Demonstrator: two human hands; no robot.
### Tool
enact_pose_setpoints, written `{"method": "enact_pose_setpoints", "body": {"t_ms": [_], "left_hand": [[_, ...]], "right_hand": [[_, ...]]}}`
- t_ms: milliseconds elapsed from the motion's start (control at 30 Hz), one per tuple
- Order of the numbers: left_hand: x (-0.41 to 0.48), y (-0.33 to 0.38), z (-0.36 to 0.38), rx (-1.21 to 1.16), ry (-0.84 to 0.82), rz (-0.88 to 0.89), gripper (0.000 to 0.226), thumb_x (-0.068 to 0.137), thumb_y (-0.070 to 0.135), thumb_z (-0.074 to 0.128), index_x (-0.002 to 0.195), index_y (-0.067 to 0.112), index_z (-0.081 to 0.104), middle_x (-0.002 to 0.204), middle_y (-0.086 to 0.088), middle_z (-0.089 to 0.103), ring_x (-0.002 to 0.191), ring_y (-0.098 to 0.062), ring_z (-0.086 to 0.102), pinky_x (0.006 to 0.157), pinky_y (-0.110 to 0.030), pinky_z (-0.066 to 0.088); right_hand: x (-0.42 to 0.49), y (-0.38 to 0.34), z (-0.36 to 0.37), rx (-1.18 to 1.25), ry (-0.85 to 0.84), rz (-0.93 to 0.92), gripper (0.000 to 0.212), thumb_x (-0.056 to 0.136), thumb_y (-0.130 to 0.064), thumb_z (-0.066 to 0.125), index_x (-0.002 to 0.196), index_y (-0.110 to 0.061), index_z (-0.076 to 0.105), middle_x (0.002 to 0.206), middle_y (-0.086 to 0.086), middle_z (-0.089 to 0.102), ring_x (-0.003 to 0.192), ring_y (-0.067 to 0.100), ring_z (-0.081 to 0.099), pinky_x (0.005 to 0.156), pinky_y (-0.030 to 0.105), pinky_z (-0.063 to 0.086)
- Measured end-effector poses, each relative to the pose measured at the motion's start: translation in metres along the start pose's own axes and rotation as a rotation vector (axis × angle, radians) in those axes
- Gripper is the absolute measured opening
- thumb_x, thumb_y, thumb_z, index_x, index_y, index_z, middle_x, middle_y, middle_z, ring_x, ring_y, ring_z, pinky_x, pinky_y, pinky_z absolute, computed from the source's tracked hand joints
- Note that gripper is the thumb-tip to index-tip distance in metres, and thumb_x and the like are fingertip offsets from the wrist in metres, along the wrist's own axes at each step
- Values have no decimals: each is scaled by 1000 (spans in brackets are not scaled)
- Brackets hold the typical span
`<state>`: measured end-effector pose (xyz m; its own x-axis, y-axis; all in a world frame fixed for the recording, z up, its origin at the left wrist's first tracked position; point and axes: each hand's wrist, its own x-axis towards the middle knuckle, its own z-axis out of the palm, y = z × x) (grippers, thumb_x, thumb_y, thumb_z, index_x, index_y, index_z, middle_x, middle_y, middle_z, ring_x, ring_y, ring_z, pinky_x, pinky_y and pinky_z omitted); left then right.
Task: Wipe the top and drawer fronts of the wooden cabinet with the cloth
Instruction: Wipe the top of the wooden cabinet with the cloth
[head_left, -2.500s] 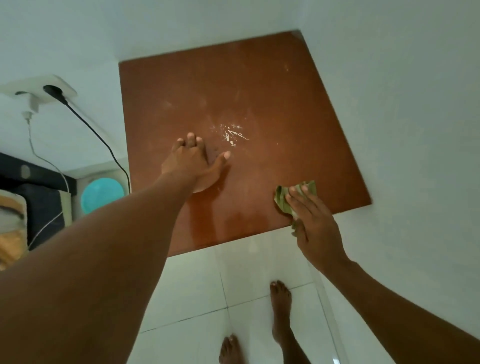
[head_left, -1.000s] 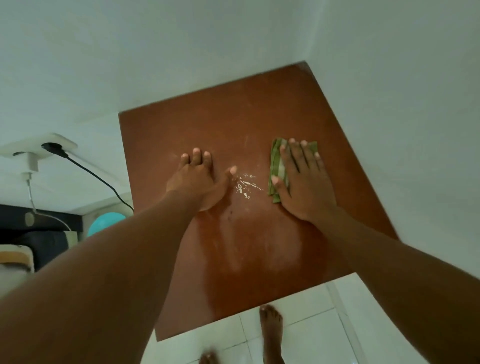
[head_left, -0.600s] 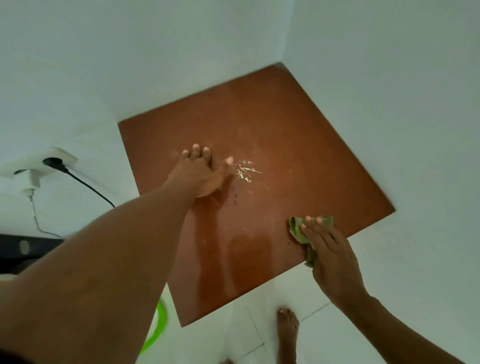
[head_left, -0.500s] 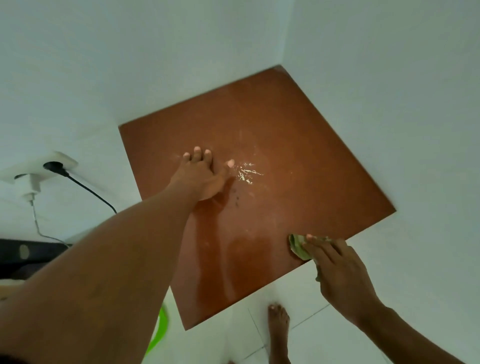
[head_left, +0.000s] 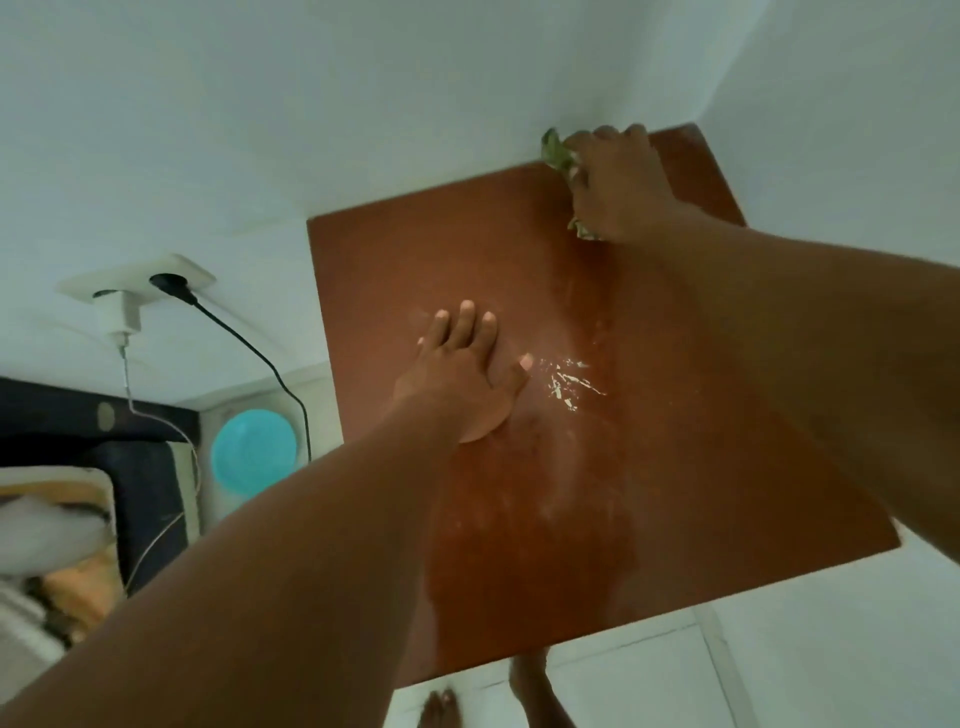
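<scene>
The brown wooden cabinet (head_left: 675, 441) stands in a corner, its top against two white walls (head_left: 363, 104). The left arm reaches out and the left hand (head_left: 462, 374) lies flat on the top, fingers wide, likely to steady the person while leaning far. The right arm stretches to the back edge, where the right hand (head_left: 618, 182) bunches the green cloth (head_left: 556, 150) and presses it down by the wall. Small white marks (head_left: 569, 384) sit just beside the left hand, not wiped yet.

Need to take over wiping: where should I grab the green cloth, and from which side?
Grip the crumpled end of the cloth poking out left of the right hand, coming from above-left: the hand covers the rest, and the wall blocks the far side.
</scene>
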<state>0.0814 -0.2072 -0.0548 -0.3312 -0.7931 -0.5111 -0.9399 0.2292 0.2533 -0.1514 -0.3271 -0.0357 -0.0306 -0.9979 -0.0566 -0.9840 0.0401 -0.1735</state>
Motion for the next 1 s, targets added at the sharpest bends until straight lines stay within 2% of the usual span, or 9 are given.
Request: {"method": "enact_pose_setpoints", "body": {"t_ms": [133,233,300,433,533,700,833,933,1000], "left_hand": [[2,-2,6,-19,12,12,82,96,75,20,163,32,1,171,9,-12,157,-19,-14,128,-42,1],[0,-4,5,-23,13,16,81,97,73,21,163,33,-1,170,10,-13,156,-18,-16,128,-42,1],[-1,-4,4,-25,22,26,79,98,72,21,163,33,-1,170,9,-13,156,-18,-16,128,-42,1],[-1,-3,5,-26,13,25,77,99,70,23,163,32,0,170,10,-12,156,-18,-15,128,-41,0],[6,-7,10,-23,24,28,78,97,71,19,163,32,3,170,9,-10,157,-19,-12,128,-42,1],[10,-16,19,14,45,62,86,88,77,7,163,32,2,170,6,-10,157,-20,-12,128,-46,2],[5,-12,10,11,-1,47,80,96,73,12,163,31,1,170,6,-11,157,-22,-13,128,-45,-2],[5,-10,5,33,-11,78,82,96,74,10,163,27,2,171,0,-10,157,-26,-12,127,-49,-1],[6,-10,3,29,-15,81,86,94,76,8,163,25,2,171,-3,-9,157,-27,-12,127,-51,-1]], "right_hand": [[17,-15,16,5,-17,-124,54,97,-42,37,141,-16,54,140,14,58,131,39,45,102,50,40],[15,-10,34,-26,70,-253,48,99,-38,43,136,-14,60,139,9,62,127,36,51,100,45,41],[14,-7,44,-18,62,-288,52,98,-38,41,139,-12,58,143,10,59,129,37,51,107,47,41],[1,-6,61,-73,-45,-236,62,103,-45,26,158,-16,29,165,8,31,154,32,22,124,53,19],[-22,-3,64,-67,-84,-208,64,103,-45,23,162,-19,17,170,8,16,158,32,7,126,55,9],[-103,-3,70,-36,-95,-174,62,105,-45,22,162,-22,15,170,6,13,158,30,5,126,55,9],[-202,-4,75,-21,-86,-139,61,106,-43,22,162,-23,15,171,3,10,159,25,2,127,54,10],[-287,-8,82,-11,-94,-130,60,106,-43,19,163,-23,14,171,2,7,159,24,-2,128,52,7],[-334,-12,86,40,-79,-104,58,107,-39,21,162,-21,20,171,3,12,159,25,3,127,51,10]]}}
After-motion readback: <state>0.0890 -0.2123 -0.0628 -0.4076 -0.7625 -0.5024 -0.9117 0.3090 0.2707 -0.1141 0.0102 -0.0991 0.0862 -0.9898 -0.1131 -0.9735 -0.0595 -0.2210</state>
